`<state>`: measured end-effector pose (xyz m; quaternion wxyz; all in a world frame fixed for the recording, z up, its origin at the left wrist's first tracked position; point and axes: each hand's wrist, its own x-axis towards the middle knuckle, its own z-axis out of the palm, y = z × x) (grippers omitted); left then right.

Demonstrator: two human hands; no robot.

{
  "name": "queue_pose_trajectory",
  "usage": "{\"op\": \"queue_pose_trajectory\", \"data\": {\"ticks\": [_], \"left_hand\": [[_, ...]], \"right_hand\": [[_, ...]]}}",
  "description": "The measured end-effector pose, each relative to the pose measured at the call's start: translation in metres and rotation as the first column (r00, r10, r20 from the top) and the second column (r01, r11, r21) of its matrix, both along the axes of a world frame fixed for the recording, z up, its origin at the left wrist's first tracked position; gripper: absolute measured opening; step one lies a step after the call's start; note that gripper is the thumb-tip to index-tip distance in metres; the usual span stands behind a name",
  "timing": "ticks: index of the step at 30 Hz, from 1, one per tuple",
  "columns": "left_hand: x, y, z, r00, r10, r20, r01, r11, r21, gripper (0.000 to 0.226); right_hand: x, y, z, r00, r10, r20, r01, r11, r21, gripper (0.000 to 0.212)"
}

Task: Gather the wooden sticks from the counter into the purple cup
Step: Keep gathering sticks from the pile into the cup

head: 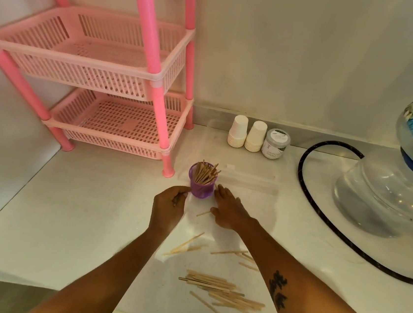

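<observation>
The purple mesh cup [201, 188] stands upright on the white counter [86, 209], packed with wooden sticks [204, 173]. My left hand [169, 205] lies just left of the cup with its fingers loosely curled. Its fingertips are at the cup's base, and I see nothing in its grasp. My right hand [227, 210] lies flat on the counter right of the cup, fingers straight. Its thumb touches the end of one loose stick [203, 213]. Several sticks [186, 245] lie scattered between my forearms. A larger pile of sticks [223, 289] lies nearer the front edge.
A pink two-tier plastic rack [106, 124] stands at the back left. Two stacks of white paper cups [246, 135] and a small jar [276, 143] stand against the wall. A water bottle on its dispenser [389, 192] and a black hose [322, 210] are on the right.
</observation>
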<state>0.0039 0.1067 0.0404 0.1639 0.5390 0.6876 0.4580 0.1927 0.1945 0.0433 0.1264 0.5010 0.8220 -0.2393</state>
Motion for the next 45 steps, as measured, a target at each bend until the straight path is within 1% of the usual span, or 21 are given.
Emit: {"op": "queue_pose_trajectory", "data": {"ticks": [3, 7, 10, 13, 17, 21, 26, 29, 32, 35, 38, 40, 43, 45], "left_hand": [[-0.001, -0.007, -0.006, 0.999, -0.033, -0.009, 0.032, 0.999, -0.020, 0.021], [-0.001, -0.019, -0.018, 0.998, -0.065, 0.021, 0.066, 0.995, -0.070, 0.022], [-0.001, -0.028, -0.025, 0.993, -0.114, -0.009, 0.113, 0.989, -0.091, 0.022], [-0.001, -0.034, -0.030, 0.980, -0.173, -0.097, 0.166, 0.983, -0.073, 0.018], [-0.001, -0.041, -0.035, 0.936, -0.246, -0.252, 0.215, 0.966, -0.144, 0.021], [-0.007, -0.050, -0.040, 0.892, -0.303, -0.335, 0.228, 0.943, -0.244, 0.030], [-0.017, -0.066, -0.041, 0.824, -0.408, -0.393, 0.297, 0.902, -0.313, 0.048], [-0.021, -0.074, -0.042, 0.786, -0.456, -0.419, 0.322, 0.879, -0.351, 0.056], [-0.020, -0.079, -0.040, 0.787, -0.465, -0.405, 0.326, 0.871, -0.368, 0.054], [-0.015, -0.081, -0.037, 0.781, -0.463, -0.419, 0.310, 0.870, -0.383, 0.044], [-0.007, -0.082, -0.035, 0.798, -0.437, -0.416, 0.273, 0.876, -0.398, 0.036], [-0.001, -0.081, -0.033, 0.811, -0.419, -0.409, 0.248, 0.879, -0.408, 0.031], [0.007, -0.080, -0.029, 0.823, -0.379, -0.423, 0.190, 0.886, -0.423, 0.023], [0.011, -0.079, -0.027, 0.819, -0.361, -0.445, 0.153, 0.886, -0.437, 0.019]], "right_hand": [[0.003, 0.001, -0.006, 0.996, 0.062, 0.064, -0.064, 0.998, 0.025, 0.071], [0.013, -0.004, -0.014, 0.984, 0.118, 0.130, -0.139, 0.976, 0.168, 0.063], [0.024, -0.012, -0.019, 0.976, 0.139, 0.165, -0.174, 0.960, 0.220, 0.060], [0.035, -0.022, -0.025, 0.978, 0.146, 0.146, -0.178, 0.953, 0.244, 0.059], [0.048, -0.037, -0.029, 0.984, 0.151, 0.098, -0.172, 0.946, 0.275, 0.057], [0.061, -0.055, -0.031, 0.989, 0.147, 0.014, -0.144, 0.935, 0.324, 0.052], [0.066, -0.068, -0.026, 0.991, 0.134, 0.010, -0.128, 0.920, 0.371, 0.040], [0.066, -0.075, -0.023, 0.995, 0.093, -0.037, -0.072, 0.919, 0.387, 0.036], [0.063, -0.079, -0.022, 0.995, 0.020, -0.096, 0.018, 0.925, 0.379, 0.029], [0.054, -0.081, -0.018, 0.968, -0.137, -0.211, 0.194, 0.940, 0.282, 0.027], [0.038, -0.083, -0.014, 0.908, -0.287, -0.305, 0.346, 0.924, 0.163, 0.037], [0.028, -0.082, -0.012, 0.894, -0.317, -0.317, 0.376, 0.915, 0.145, 0.039], [0.019, -0.081, -0.009, 0.903, -0.312, -0.295, 0.368, 0.916, 0.158, 0.028], [0.015, -0.081, -0.008, 0.895, -0.341, -0.287, 0.391, 0.911, 0.135, 0.021]]}}
